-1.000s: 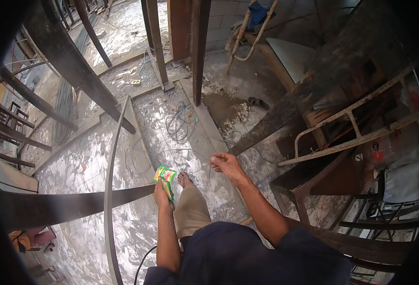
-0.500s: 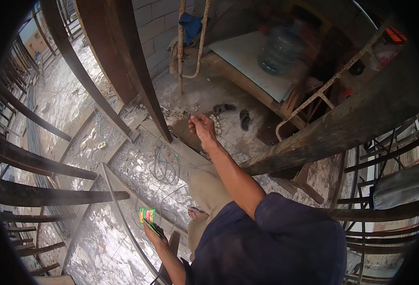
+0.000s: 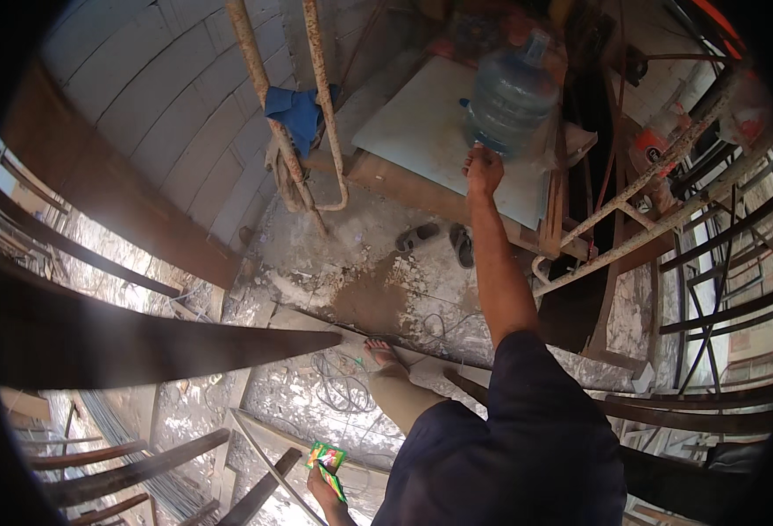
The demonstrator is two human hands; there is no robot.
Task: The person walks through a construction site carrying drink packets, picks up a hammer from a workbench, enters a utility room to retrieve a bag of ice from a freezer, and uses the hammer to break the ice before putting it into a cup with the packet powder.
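Green and yellow sachets (image 3: 327, 455) are pinched in my left hand (image 3: 323, 491), low in the view beside my leg. My right arm reaches forward, and my right hand (image 3: 484, 172) is closed just in front of a large clear-blue water jug (image 3: 511, 92). A small pale bit shows at its fingertips, too small to name. The jug stands on a pale board-topped table (image 3: 413, 114). Whether my fingers touch the jug, I cannot tell.
A blue cloth (image 3: 295, 116) hangs on a rusty pipe frame (image 3: 327, 105) at the left. A pair of dark sandals (image 3: 418, 237) lies on the dirty floor before the table. Dark timber posts (image 3: 167, 344) cross the left side. Loose cable (image 3: 341, 386) coils near my foot.
My view has turned and moved nearer the table. My right hand has reached forward from over the floor to the water jug. My left hand still holds the sachets.
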